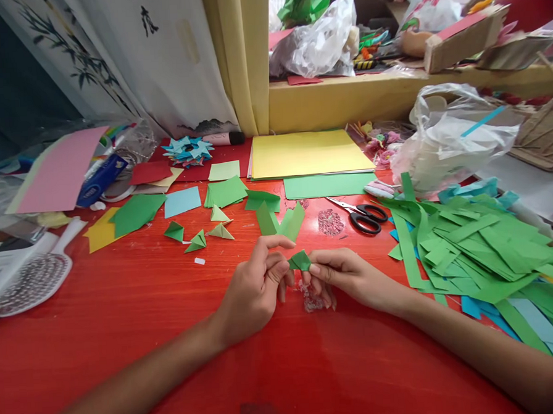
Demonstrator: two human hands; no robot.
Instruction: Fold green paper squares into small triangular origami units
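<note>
Between my two hands a small folded piece of green paper (300, 261) is held a little above the red table. My left hand (257, 285) pinches its left edge with thumb and fingers, the index finger arched over it. On the other edge, the thumb and fingers of my right hand (340, 273) are closed. Just beyond lie creased green paper pieces (292, 222) and a green sheet bent up at its edges (263, 200). To the left sit several small folded triangles, among them a green one (197, 241) and a pale one (221, 231).
Black-handled scissors (368, 218) lie beyond my right hand. A heap of green paper strips (482, 245) covers the right side. At the back are a yellow paper stack (311, 154) and a blue folded-paper ring (189, 151). A white hairbrush (34, 278) lies far left.
</note>
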